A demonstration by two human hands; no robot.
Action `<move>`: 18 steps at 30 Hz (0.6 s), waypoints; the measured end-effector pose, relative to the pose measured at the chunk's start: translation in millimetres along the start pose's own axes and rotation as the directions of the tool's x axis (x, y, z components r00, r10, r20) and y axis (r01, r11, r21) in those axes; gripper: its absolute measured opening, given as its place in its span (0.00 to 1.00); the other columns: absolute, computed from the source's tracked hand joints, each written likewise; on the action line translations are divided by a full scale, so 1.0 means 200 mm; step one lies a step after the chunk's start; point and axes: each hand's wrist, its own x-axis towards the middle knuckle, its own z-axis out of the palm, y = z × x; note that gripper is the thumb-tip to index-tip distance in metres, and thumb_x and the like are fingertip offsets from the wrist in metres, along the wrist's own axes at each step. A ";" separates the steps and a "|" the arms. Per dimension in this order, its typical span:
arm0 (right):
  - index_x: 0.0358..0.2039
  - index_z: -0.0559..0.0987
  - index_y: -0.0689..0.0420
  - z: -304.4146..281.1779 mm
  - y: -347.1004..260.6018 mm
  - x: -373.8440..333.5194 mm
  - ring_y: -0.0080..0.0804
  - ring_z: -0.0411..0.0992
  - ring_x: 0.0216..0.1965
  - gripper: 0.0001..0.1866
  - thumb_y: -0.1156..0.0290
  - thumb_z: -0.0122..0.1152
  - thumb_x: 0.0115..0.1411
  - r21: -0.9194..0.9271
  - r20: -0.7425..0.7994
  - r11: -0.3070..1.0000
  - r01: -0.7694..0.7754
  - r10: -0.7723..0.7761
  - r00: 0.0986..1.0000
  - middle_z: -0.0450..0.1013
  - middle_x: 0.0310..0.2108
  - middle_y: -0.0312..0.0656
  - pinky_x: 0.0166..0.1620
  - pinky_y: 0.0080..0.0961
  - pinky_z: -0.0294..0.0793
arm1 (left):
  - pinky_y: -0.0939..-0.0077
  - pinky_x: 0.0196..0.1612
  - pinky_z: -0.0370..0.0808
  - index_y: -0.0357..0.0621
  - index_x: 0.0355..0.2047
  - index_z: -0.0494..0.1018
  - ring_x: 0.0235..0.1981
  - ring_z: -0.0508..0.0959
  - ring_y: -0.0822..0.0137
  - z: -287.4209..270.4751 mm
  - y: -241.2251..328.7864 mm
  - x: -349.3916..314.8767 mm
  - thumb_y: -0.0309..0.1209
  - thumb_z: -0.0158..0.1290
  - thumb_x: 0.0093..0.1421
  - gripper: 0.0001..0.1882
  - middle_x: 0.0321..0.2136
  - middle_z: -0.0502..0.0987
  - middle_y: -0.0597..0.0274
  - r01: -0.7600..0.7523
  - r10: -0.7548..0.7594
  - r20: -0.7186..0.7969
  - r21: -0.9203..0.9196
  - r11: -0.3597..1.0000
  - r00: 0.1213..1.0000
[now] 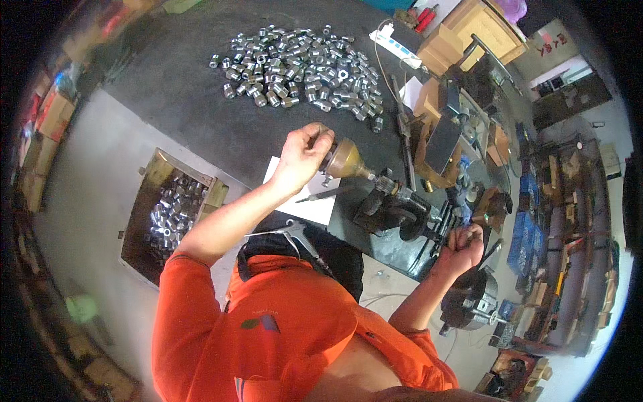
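Observation:
My left hand (303, 157) is closed, its fingers pinched at the front end of a brass-coloured, cone-shaped holder (349, 162). Whatever sits between those fingertips is hidden. The cone points toward a dark metal bench machine (400, 211) with a round wheel and several dark rods. Beyond the machine, to the right, my right hand (463, 248) is curled closed near the ends of the rods. I cannot make out what it holds, if anything. Farther back on the dark table lies a big heap of shiny metal fittings (295, 70).
A wooden crate (149, 201) with more fittings stands at the left, below table height. White paper (274, 174) lies under my left hand. Behind the machine are cardboard boxes (440, 50) and a white power strip (395, 48). Shelves with blue bins (529, 234) line the right.

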 end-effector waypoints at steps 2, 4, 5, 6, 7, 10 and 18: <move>0.22 0.66 0.57 -0.01 -0.01 0.00 0.15 0.47 0.13 0.07 0.68 0.45 0.51 -0.025 -0.026 1.000 -0.010 0.010 1.000 0.52 0.13 0.30 0.14 0.12 0.43 | 0.87 0.13 0.61 0.38 0.23 0.67 0.13 0.66 0.80 -0.04 0.03 0.01 0.35 0.47 0.56 0.12 0.14 0.68 0.67 0.172 -0.158 0.120 -0.114 0.978 0.980; 0.22 0.66 0.57 -0.01 -0.02 0.02 0.15 0.47 0.13 0.07 0.68 0.45 0.52 -0.001 0.025 0.999 -0.037 0.037 0.999 0.52 0.13 0.30 0.14 0.12 0.43 | 0.87 0.12 0.61 0.38 0.24 0.68 0.13 0.66 0.80 -0.08 0.00 0.02 0.38 0.47 0.56 0.14 0.15 0.68 0.66 0.163 -0.136 0.174 -0.148 0.975 0.975; 0.22 0.66 0.57 -0.01 -0.02 0.03 0.15 0.47 0.13 0.07 0.68 0.44 0.52 0.011 0.050 0.999 -0.051 0.050 0.998 0.52 0.13 0.30 0.14 0.13 0.43 | 0.88 0.11 0.61 0.38 0.24 0.68 0.12 0.66 0.80 -0.09 -0.02 0.02 0.40 0.47 0.56 0.16 0.15 0.68 0.66 0.158 -0.124 0.202 -0.165 0.974 0.972; 0.22 0.66 0.57 0.03 -0.03 0.02 0.16 0.46 0.12 0.07 0.69 0.43 0.52 0.009 -0.004 0.999 -0.036 0.036 0.999 0.51 0.11 0.30 0.14 0.13 0.42 | 0.87 0.11 0.62 0.37 0.25 0.68 0.13 0.67 0.79 -0.10 -0.03 0.03 0.43 0.47 0.56 0.18 0.16 0.68 0.65 0.137 -0.106 0.197 -0.154 0.979 0.975; 0.21 0.66 0.57 0.04 -0.03 0.03 0.16 0.46 0.12 0.07 0.69 0.43 0.52 0.003 -0.019 0.999 -0.043 0.043 0.999 0.51 0.12 0.30 0.14 0.13 0.42 | 0.87 0.11 0.62 0.37 0.25 0.68 0.13 0.67 0.79 -0.11 -0.04 0.03 0.43 0.47 0.56 0.19 0.16 0.68 0.65 0.133 -0.098 0.195 -0.174 0.976 0.976; 0.21 0.67 0.58 0.02 -0.01 0.08 0.16 0.45 0.12 0.06 0.71 0.43 0.50 -0.008 -0.046 0.999 -0.035 0.034 0.998 0.52 0.12 0.30 0.14 0.14 0.41 | 0.88 0.12 0.62 0.36 0.28 0.67 0.14 0.67 0.79 -0.11 -0.04 0.02 0.42 0.47 0.56 0.18 0.17 0.68 0.65 0.112 -0.072 0.208 -0.188 0.976 0.976; 0.24 0.67 0.61 0.07 0.03 0.05 0.18 0.46 0.12 0.08 0.70 0.42 0.50 0.013 -0.110 1.000 0.014 -0.012 0.994 0.52 0.12 0.31 0.16 0.14 0.45 | 0.85 0.18 0.62 0.37 0.31 0.69 0.18 0.66 0.79 -0.02 -0.04 0.04 0.30 0.44 0.56 0.09 0.19 0.68 0.68 0.045 -0.031 0.136 -0.100 0.994 0.990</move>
